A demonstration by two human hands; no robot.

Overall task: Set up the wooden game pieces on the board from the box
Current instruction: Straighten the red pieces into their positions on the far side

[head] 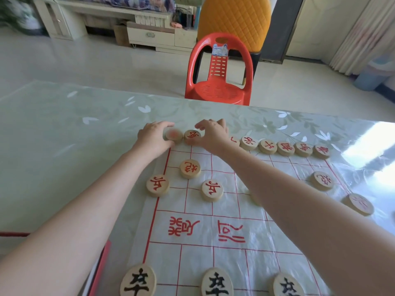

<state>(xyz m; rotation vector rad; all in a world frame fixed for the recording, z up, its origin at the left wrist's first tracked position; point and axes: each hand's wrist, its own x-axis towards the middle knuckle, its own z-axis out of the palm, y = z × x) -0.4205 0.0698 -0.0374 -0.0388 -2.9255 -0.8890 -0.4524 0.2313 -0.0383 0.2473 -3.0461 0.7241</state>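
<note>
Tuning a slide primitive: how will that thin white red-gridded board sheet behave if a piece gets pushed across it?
Likely floppy: the thin white red-gridded board sheet shows creases and rippled glare, like film. It may creep or bunch on the glossy green floral tablecloth, which looks slick. The round wooden discs standing on it probably pin it somewhat.

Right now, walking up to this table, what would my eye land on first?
Two hands meet at the far left corner of a red-lined paper board: the left hand grips a blurred wooden piece, the right hand pinches the red-lettered piece beside it. More red-lettered discs line the far edge to the right, and a bright red chair stands beyond the table.
</note>
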